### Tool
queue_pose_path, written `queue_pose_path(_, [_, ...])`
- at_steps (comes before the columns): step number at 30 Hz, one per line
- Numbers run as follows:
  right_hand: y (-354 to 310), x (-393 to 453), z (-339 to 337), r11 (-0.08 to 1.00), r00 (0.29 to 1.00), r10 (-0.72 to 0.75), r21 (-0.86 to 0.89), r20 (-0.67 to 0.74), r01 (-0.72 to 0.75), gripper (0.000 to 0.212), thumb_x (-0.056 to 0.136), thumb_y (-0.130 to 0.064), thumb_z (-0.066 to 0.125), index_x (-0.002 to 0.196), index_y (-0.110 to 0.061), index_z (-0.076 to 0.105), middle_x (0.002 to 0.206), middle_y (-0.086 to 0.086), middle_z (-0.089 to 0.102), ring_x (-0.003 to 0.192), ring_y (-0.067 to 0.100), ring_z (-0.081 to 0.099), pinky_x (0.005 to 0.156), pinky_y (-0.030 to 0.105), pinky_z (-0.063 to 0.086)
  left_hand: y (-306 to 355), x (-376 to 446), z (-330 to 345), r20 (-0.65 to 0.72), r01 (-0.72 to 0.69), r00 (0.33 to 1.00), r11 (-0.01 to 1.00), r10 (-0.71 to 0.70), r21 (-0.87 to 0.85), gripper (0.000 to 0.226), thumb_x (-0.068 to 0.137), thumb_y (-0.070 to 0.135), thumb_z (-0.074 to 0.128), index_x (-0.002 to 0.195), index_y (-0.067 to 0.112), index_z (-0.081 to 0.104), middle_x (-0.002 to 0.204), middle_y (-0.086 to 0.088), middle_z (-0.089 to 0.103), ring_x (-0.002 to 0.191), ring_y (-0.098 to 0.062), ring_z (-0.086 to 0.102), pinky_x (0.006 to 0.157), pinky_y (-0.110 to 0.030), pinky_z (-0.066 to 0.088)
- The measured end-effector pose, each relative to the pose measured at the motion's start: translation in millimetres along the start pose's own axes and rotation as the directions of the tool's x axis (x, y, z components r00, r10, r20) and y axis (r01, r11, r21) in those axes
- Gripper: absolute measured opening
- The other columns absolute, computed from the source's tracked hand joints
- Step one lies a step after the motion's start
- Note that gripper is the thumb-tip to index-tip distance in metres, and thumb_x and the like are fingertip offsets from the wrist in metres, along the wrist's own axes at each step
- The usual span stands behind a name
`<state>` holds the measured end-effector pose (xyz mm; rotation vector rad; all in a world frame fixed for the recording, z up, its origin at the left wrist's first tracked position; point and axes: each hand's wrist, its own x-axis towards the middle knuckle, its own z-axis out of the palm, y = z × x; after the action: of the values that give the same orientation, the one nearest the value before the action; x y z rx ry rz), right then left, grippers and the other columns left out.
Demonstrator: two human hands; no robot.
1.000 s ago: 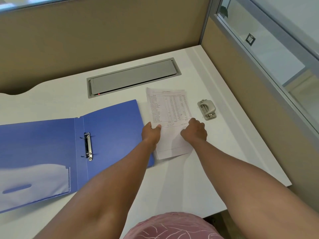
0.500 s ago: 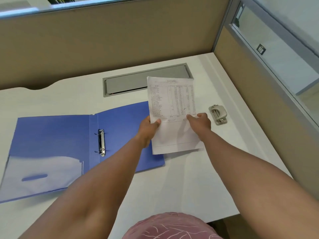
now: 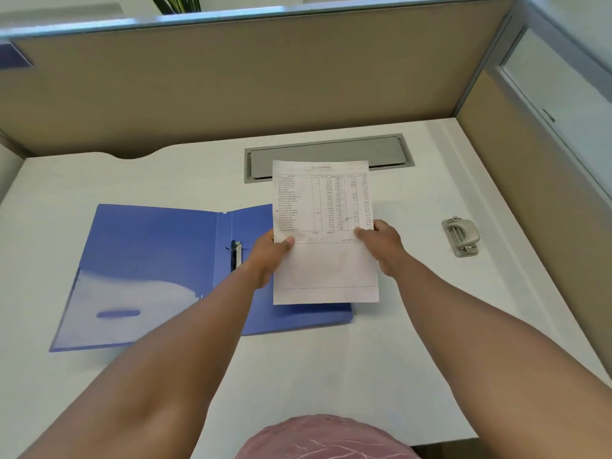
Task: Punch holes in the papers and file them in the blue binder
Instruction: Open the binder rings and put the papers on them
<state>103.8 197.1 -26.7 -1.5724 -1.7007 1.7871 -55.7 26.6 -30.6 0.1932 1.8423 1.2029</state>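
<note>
While both hands hold it up, the sheet sits mid-frame above the desk:
Papers: printed papers [image 3: 323, 226] w/ a table of figures, held upright-ish over the right flap of the binder; top edge overlaps the grey hatch in the picture, bottom edge overlaps the binder's lower right corner.
L hand: left hand [image 3: 269, 256] pinches the papers' left edge, thumb on the front face, fingers behind.
R hand: right hand [image 3: 381, 243] pinches the right edge, thumb tip on the front, rest curled behind.
Binder: blue binder [image 3: 159, 260] lies open flat, left-center of frame. Holds no sheets that I can see; ring clip [image 3: 235, 256] on the spine, partly hidden by the left wrist, can't tell if rings are open. Clear pocket [image 3: 132, 306] on the left inside cover, contents not readable.
Punch: grey hole punch [image 3: 461, 236] at right of frame, on the desk, well apart from the papers, nothing in it.
Desk: white desk [image 3: 331, 376]; grey hatch [image 3: 381, 154] lid down, upper center.
Bkgd: tan partition [image 3: 231, 77] across the top; pink garment [image 3: 324, 438] at bottom edge.
</note>
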Motion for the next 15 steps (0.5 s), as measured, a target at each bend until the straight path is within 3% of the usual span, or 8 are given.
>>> queue_pose_path(5, [-7,-3,26,0.997,0.998,-0.056,-0.052,0.036,0.058,0.022,0.092,-0.018,0.063,0.114,-0.018,0.063,0.113,-0.003,0.068,0.101,0.018,0.064,0.086,0.029,0.052,-7,3,-33,-0.016,0.08,0.997,0.996,-0.08,0.028,0.032,0.098,0.031,0.059,0.129,0.022,0.057,0.124,0.004,0.067,0.108,-0.02,0.065,0.096,-0.045,0.053])
queue_pose_path(9, [-11,-4,40,0.992,0.994,-0.095,-0.08,0.049,0.099,0.028,0.092,-0.018,0.063,0.12,-0.015,0.063,0.115,-0.003,0.068,0.104,0.019,0.065,0.09,0.03,0.053,-10,2,-54,-0.038,0.131,0.991,0.991,-0.131,0.008,0.021,0.096,0.037,0.06,0.112,0.024,0.065,0.112,0.0,0.073,0.089,-0.018,0.067,0.075,-0.033,0.053])
queue_pose_path(13, [-12,-5,50,0.99,0.992,-0.107,-0.09,0.071,0.113,0.03,0.091,-0.018,0.064,0.121,-0.016,0.063,0.12,-0.001,0.068,0.108,0.02,0.065,0.097,0.037,0.053,-13,5,-70,-0.117,0.09,0.988,0.99,-0.102,-0.107,0.02,0.1,0.028,0.058,0.114,0.016,0.064,0.103,-0.003,0.072,0.083,-0.018,0.067,0.077,-0.033,0.058])
queue_pose_path(15, [-12,-7,56,0.991,0.992,-0.096,-0.083,0.084,0.103,0.031,0.091,-0.018,0.064,0.122,-0.016,0.063,0.12,-0.001,0.068,0.108,0.02,0.065,0.097,0.037,0.053,-12,5,-77,-0.164,0.069,0.982,0.984,-0.097,-0.164,0.015,0.1,0.024,0.058,0.111,0.016,0.065,0.099,-0.001,0.072,0.081,-0.014,0.067,0.067,-0.025,0.057])
